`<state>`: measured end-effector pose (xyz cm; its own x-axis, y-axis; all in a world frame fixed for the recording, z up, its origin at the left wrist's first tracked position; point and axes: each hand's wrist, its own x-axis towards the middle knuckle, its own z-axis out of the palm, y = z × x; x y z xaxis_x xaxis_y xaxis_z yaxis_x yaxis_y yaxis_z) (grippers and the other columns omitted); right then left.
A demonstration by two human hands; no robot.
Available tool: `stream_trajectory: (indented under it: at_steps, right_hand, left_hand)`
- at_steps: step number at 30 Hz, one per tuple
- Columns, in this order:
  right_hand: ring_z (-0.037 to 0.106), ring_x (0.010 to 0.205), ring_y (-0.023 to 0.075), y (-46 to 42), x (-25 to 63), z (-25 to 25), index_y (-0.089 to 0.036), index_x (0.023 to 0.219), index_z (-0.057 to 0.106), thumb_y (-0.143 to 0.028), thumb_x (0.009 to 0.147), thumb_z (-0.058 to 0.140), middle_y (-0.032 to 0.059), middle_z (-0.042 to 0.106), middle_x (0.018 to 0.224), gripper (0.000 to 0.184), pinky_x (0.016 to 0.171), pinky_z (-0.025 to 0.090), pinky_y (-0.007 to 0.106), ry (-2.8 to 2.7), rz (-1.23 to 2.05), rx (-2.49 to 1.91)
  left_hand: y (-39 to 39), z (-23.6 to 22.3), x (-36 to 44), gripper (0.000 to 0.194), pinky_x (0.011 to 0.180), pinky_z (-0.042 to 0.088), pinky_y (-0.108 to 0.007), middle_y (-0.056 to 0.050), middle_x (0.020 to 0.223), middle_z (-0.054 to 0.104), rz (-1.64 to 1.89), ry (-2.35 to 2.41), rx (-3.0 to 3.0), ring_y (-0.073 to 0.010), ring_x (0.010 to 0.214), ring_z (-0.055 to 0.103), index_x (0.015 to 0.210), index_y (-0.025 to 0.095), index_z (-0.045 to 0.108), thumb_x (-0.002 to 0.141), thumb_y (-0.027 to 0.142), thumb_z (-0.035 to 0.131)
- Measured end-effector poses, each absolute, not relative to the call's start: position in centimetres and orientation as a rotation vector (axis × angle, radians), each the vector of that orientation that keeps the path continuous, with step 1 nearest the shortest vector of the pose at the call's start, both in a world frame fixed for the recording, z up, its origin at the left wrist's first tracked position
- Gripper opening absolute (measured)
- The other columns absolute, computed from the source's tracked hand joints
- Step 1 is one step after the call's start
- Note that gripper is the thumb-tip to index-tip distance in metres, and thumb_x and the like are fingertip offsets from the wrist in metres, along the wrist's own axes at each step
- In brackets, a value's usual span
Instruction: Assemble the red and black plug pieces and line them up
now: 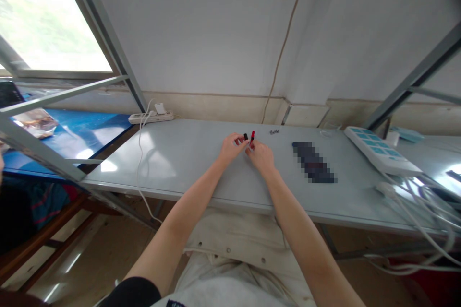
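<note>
Over the middle of the table, my left hand (231,147) has its thumb and fingers closed around a small black cylinder-shaped piece (246,136). Close beside it, my right hand (262,154) pinches a small red piece (252,135) that stands nearly upright. The fingertips of both hands almost meet, and the lower ends of the two pieces are hidden among them. Whether the pieces are joined, I cannot tell. A little pile of small metal parts (274,132) lies on the grey table (194,153), beyond my right hand.
Right of my hands lies a dark flat object (314,162), blurred into blocks. A large white power strip (382,151) with cables sits at the right. At the back left is another power strip (151,117), its white cable (139,163) hanging over the front edge.
</note>
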<state>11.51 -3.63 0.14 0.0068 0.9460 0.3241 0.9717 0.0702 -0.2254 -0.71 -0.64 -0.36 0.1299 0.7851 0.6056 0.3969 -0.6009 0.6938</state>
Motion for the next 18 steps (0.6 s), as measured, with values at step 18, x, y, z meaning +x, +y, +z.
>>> stream_trajectory:
  at_steps: [18]
  right_hand:
    - [0.057, 0.065, 0.0156, -3.27, 11.73, -0.11, -0.019, 0.079, 0.060, -0.037, 0.076, 0.044, 0.0047, 0.063, 0.071, 0.025, 0.056, 0.032, 0.024, -1.808, -0.022, -1.738]
  left_hand:
    - [-1.18, 0.20, -0.83, 0.022, 0.057, 0.042, -0.021, -0.004, 0.083, 0.059, 1.583, 1.028, 2.072, -0.0078, 0.066, 0.051, 0.085, 0.018, 0.064, 0.077, 0.035, 0.052]
